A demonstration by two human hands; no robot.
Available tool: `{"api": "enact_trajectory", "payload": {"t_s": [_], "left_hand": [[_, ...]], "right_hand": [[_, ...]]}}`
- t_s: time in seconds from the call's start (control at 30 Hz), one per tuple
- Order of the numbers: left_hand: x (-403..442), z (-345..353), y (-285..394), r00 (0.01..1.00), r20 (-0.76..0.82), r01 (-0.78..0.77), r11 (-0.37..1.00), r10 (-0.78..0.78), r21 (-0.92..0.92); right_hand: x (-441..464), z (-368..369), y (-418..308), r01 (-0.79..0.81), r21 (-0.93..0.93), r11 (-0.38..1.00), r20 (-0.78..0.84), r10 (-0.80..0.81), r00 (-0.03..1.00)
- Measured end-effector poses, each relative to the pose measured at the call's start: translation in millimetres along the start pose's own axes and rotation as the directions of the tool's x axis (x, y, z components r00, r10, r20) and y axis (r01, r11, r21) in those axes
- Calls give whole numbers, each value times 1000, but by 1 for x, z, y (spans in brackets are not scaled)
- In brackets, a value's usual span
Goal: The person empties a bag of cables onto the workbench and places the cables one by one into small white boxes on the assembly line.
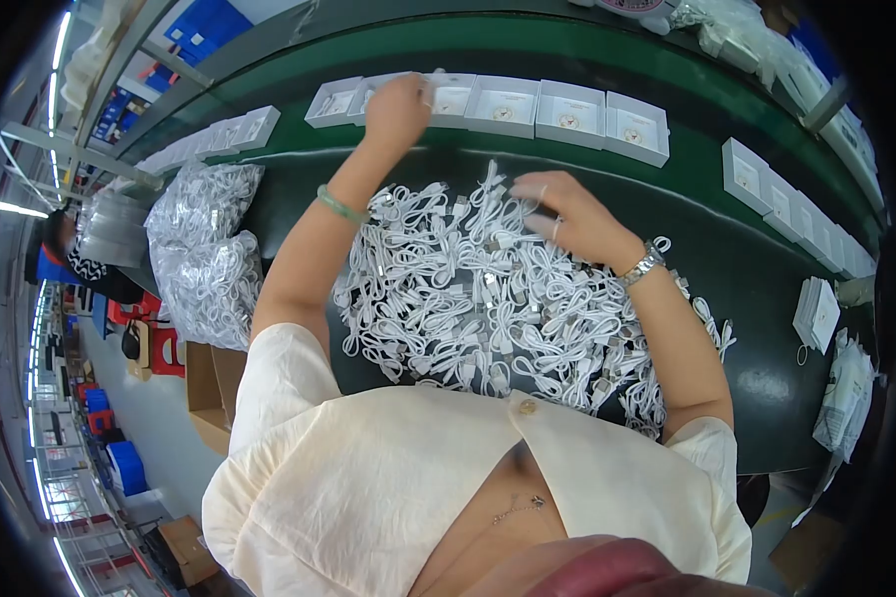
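My left hand [398, 109] is over the row of open white boxes [506, 105] on the green belt, its fingers curled at one box's edge; what they hold, if anything, is hidden. Above the upper edge of a wide pile of white coiled cables [438, 289], my right hand [572, 217] is blurred, with its fingers apart and nothing visible in them. Several boxes show a small round mark inside.
Clear bags of cables [204, 269] lie left of the pile. More white boxes [786, 209] line the right, near a stack of white cards [816, 313] and a plastic bag [844, 393]. An open carton [209, 398] stands at lower left. Another person [90, 259] is at far left.
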State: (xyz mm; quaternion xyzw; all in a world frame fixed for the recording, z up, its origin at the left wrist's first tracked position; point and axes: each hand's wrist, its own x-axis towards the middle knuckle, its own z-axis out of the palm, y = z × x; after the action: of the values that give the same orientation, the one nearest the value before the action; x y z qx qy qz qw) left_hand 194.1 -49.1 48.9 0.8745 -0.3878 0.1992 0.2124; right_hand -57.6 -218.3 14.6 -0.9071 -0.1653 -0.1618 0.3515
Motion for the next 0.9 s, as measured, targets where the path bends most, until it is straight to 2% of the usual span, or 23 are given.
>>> {"api": "enact_trajectory", "payload": {"t_s": [0.03, 0.07, 0.1, 0.13, 0.17, 0.3, 0.37, 0.5, 0.57, 0.6, 0.67, 0.7, 0.73, 0.77, 0.8, 0.83, 0.9], "left_hand": [[8, 5, -13, 1000, 27, 2, 995, -5, 101], [13, 9, -23, 998, 54, 2, 980, -13, 201], [13, 17, -32, 999, 53, -1, 980, -10, 200], [13, 26, -38, 997, 76, -32, 946, 8, 324], [16, 28, -37, 995, 102, -66, 895, 23, 440], [28, 33, -43, 986, 163, -76, 936, 20, 345], [34, 38, -49, 957, 289, -101, 886, -39, 453], [35, 39, -56, 950, 313, -160, 882, 15, 443], [30, 37, -51, 983, 115, -176, 928, 145, 330], [25, 30, -38, 981, 127, -179, 929, 144, 325], [13, 15, -7, 974, 150, -164, 986, 167, -34], [3, 6, 11, 973, 161, -162, 986, 166, -39], [-8, -6, 30, 935, 329, -113, 990, 135, -86], [-19, -15, 45, 868, 484, -55, 991, 107, -122], [-29, -20, 57, 798, 601, -11, 998, 46, -61], [-37, -20, 63, 771, 633, -39, 997, 75, -71], [-46, -12, 66, 747, 658, -64, 995, 101, -80]], "right_hand": [[-1, 2, -3, -45, 17, 999, 82, 44, 996], [0, 2, -4, -44, 16, 999, 79, 43, 996], [-1, 2, -4, -77, 3, 997, 131, 76, 988], [-1, 0, -3, -111, -15, 994, 182, 112, 977], [-1, -3, -5, -119, -43, 992, 155, 124, 980], [-2, -4, -9, -204, -69, 977, 139, 212, 967], [1, -9, -10, -290, -66, 955, 217, 297, 930], [-5, -10, -1, -260, 45, 965, 136, 251, 958], [-3, -11, 2, -412, 353, 840, 145, 386, 911], [-3, -6, 5, -332, 408, 850, 20, 356, 934], [-1, -8, 7, -395, 458, 797, 37, 426, 904], [0, -9, 7, -410, 468, 783, 8, 460, 888], [2, -10, 9, -469, 421, 776, 35, 503, 864], [2, -10, 10, -463, 384, 799, -10, 505, 863], [2, -9, 11, -457, 344, 820, -54, 503, 862], [1, -9, 11, -457, 341, 822, -51, 501, 864], [-1, -6, 14, -387, -19, 922, -102, 384, 918]]}}
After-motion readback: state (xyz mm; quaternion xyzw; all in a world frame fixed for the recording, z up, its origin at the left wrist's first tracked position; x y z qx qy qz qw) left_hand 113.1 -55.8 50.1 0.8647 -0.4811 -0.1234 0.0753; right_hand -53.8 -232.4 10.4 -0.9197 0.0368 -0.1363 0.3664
